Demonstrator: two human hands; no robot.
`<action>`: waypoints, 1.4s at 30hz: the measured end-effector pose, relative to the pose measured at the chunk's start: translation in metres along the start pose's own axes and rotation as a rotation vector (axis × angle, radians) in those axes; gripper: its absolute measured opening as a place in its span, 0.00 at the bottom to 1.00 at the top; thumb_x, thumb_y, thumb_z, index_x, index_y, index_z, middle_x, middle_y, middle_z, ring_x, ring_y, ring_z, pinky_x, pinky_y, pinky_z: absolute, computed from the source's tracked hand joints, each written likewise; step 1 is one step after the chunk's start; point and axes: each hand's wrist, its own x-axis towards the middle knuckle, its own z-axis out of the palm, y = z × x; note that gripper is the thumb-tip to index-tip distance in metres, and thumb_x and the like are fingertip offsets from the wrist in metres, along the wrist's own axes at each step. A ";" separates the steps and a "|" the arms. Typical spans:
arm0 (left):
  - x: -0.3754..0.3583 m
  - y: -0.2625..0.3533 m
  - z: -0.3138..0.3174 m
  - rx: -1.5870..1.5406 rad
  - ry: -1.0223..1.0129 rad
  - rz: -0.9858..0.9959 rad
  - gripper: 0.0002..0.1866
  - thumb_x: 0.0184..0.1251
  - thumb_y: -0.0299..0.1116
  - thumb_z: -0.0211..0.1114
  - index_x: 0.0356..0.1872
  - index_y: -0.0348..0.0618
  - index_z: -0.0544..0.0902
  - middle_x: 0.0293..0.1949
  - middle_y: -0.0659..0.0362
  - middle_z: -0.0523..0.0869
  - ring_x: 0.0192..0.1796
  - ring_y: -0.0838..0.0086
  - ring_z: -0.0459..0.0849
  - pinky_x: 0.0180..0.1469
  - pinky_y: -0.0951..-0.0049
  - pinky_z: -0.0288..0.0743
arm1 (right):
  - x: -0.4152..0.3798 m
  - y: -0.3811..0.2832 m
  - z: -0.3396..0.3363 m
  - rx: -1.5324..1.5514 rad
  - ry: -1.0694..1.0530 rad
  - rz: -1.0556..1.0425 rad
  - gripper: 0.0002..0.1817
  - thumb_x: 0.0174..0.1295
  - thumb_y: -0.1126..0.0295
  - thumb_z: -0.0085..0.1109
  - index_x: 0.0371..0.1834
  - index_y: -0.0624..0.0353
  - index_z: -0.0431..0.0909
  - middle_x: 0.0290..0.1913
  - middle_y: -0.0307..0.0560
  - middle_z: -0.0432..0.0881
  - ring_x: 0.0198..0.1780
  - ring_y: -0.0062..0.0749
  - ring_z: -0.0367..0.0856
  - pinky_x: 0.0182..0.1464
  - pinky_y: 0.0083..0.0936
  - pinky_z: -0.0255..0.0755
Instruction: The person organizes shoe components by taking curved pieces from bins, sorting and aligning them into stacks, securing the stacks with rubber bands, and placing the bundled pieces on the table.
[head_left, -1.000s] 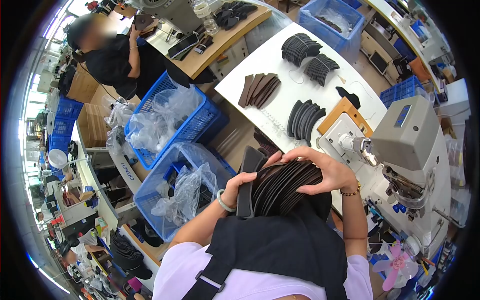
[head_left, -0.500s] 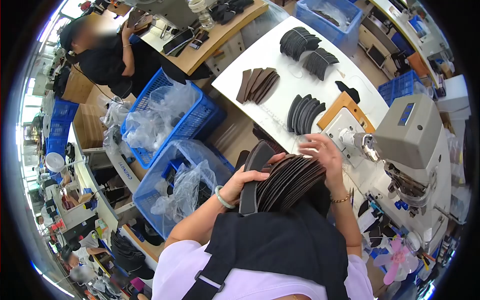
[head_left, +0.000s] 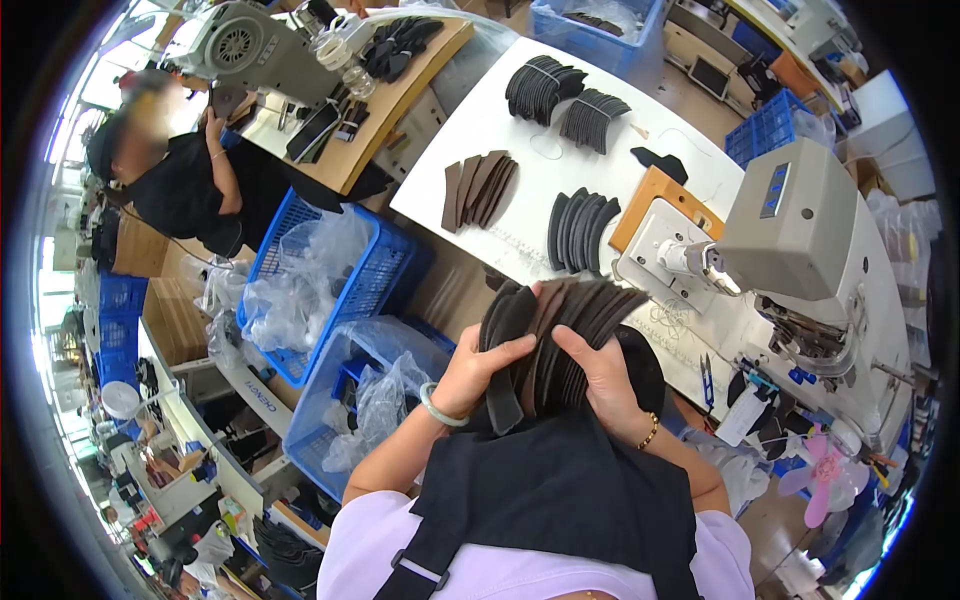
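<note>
Above my lap, both hands grip a thick fanned stack of curved dark brown and black pieces [head_left: 560, 345], which look like cut leather or fabric. My left hand [head_left: 468, 375] is closed around the left end, its thumb lying across the black pieces. On the stack's right side my right hand [head_left: 605, 380] is closed with its thumb pressed on the front; its fingers are hidden behind. On the white table [head_left: 440, 130] ahead lie a fan of brown pieces [head_left: 478, 190], a row of dark grey pieces [head_left: 580, 230] and two bundles of black pieces [head_left: 540, 88].
A sewing machine [head_left: 790, 220] stands on the table's right, with a wooden-edged plate [head_left: 655, 210] and snips [head_left: 707, 382] nearby. Blue crates [head_left: 385, 260] holding clear plastic bags are at my left. A co-worker [head_left: 180, 180] sits beyond them. A pink fan [head_left: 824, 470] is lower right.
My right hand, previously raised and loose beside the stack, has come down and gripped its right side. The stack now stands more squarely between both hands. The camera view has shifted slightly.
</note>
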 end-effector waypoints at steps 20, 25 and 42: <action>0.019 -0.052 -0.018 0.176 0.327 0.500 0.27 0.68 0.40 0.55 0.65 0.40 0.66 0.62 0.58 0.72 0.62 0.77 0.67 0.65 0.76 0.57 | 0.073 0.039 -0.031 -0.210 -0.220 0.287 0.26 0.59 0.77 0.58 0.61 0.62 0.64 0.58 0.47 0.72 0.57 0.34 0.73 0.59 0.30 0.69; 0.008 -0.060 -0.031 0.057 0.451 0.511 0.25 0.67 0.33 0.54 0.65 0.42 0.66 0.58 0.57 0.76 0.59 0.75 0.71 0.63 0.75 0.60 | 0.080 0.049 -0.004 -0.193 -0.332 0.333 0.26 0.55 0.76 0.60 0.59 0.64 0.67 0.53 0.47 0.75 0.53 0.35 0.76 0.57 0.29 0.70; 0.018 -0.038 -0.035 0.087 0.580 0.601 0.20 0.57 0.26 0.64 0.48 0.38 0.66 0.45 0.55 0.80 0.50 0.75 0.76 0.53 0.76 0.68 | 0.098 0.064 -0.009 -0.085 -0.454 0.377 0.27 0.60 0.58 0.60 0.58 0.62 0.69 0.55 0.46 0.75 0.53 0.32 0.76 0.58 0.29 0.70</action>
